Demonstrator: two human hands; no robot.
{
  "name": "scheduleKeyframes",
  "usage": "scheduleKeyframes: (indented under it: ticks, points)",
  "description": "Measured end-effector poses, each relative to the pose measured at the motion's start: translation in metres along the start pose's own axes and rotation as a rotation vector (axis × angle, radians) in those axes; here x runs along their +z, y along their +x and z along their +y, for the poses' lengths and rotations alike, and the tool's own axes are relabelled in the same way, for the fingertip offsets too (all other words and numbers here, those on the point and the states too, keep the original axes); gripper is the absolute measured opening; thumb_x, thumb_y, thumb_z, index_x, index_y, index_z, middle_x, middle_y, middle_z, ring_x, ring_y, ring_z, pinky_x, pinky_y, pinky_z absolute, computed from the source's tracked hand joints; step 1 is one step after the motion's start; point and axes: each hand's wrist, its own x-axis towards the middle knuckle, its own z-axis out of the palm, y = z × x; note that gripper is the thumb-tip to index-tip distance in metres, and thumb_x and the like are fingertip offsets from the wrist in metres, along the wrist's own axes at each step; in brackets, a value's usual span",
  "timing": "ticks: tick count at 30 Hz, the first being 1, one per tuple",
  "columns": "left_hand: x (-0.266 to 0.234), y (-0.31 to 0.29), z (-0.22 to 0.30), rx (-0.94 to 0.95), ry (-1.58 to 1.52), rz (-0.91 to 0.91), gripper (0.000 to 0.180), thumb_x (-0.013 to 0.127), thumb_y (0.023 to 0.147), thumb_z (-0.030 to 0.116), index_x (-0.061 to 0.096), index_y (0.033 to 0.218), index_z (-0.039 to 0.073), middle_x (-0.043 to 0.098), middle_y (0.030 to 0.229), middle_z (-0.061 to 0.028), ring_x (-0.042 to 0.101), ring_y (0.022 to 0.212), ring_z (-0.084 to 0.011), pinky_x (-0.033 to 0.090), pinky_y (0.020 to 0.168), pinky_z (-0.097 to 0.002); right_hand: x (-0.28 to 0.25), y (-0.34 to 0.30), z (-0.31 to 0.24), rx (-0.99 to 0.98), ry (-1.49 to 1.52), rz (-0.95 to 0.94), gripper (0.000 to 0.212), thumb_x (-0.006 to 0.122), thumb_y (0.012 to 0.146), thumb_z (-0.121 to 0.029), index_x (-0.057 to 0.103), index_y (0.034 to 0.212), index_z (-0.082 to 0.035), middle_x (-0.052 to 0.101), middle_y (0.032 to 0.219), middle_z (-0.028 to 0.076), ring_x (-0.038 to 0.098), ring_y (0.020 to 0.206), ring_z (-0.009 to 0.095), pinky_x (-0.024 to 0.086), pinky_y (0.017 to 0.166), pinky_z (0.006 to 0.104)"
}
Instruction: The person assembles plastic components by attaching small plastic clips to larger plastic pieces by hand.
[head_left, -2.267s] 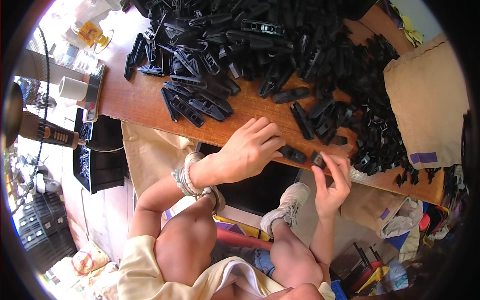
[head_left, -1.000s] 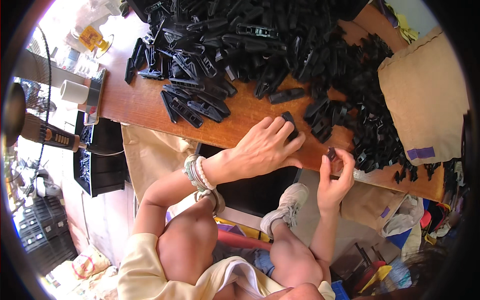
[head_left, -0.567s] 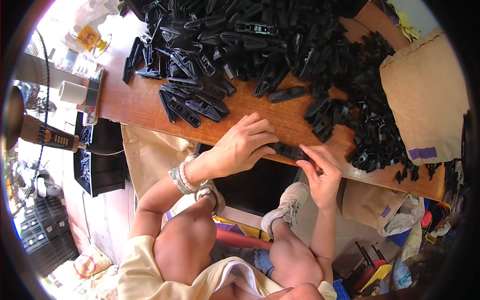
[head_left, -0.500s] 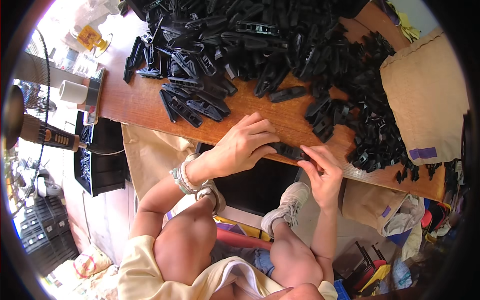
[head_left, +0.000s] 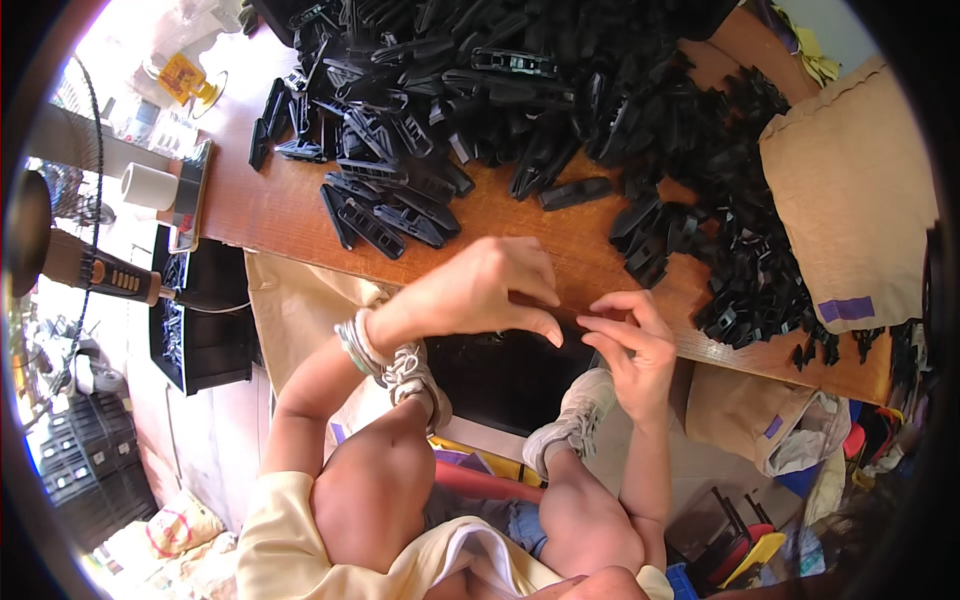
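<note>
My left hand (head_left: 490,288) hovers at the table's front edge, palm down, its thumb stretched away from the bent fingers, and no part shows in it. Facing it from the right, my right hand (head_left: 638,345) has its fingers loosely bent, with small gaps between fingertips and thumb and nothing visible in them. Beneath both hands is a dark container (head_left: 510,385), below the table edge. A single long black plastic clip-like part (head_left: 575,192) lies beyond my hands on the wooden table (head_left: 290,205). A small group of similar black parts (head_left: 385,215) lies to its left.
A large heap of long black parts (head_left: 450,80) covers the table's far side. Smaller black pieces (head_left: 750,230) pile up at the right, beside a tan cloth bag (head_left: 850,190). At the left are a fan (head_left: 100,270), a white roll (head_left: 150,186) and a black crate (head_left: 215,340).
The black part that both hands held at the table edge is no longer between them. My left thumb has spread outward, and both hands have let go.
</note>
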Motion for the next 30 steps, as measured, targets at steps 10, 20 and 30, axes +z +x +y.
scheduleKeyframes:
  ticks: [10,20,30]
  points:
    - [0.015,0.033,-0.003,-0.036,0.667,0.186,0.043,0.061,0.079,-0.005,0.057,0.121,0.000,0.059,0.086,-0.0101,0.062,0.063,-0.0274,0.050,0.052,-0.0362,-0.012,0.016,0.017,0.013,-0.649,0.269,0.034,0.075,0.078,-0.003,0.062,0.110,-0.006,0.059,0.105,0.009,0.057,0.097,0.027,0.043,0.081,0.0387]
    - [0.001,0.037,-0.007,0.095,0.720,0.028,0.047,0.061,0.068,-0.003,0.060,0.114,0.000,0.058,0.120,-0.0139,0.055,0.101,-0.0278,0.047,0.086,-0.0364,-0.017,-0.011,0.008,0.242,0.103,0.392,0.021,0.046,0.104,-0.011,0.058,0.119,-0.001,0.056,0.084,0.004,0.052,0.066,0.006,0.038,0.056,0.0200]
    - [0.016,0.004,0.016,-0.143,0.275,0.103,0.030,0.076,0.075,0.005,0.067,0.103,0.002,0.059,0.096,-0.0104,0.065,0.077,-0.0292,0.053,0.066,-0.0373,-0.007,-0.010,-0.007,0.360,0.337,0.096,0.028,0.051,0.099,-0.004,0.057,0.126,0.001,0.053,0.078,0.000,0.048,0.063,0.006,0.038,0.053,0.0192]
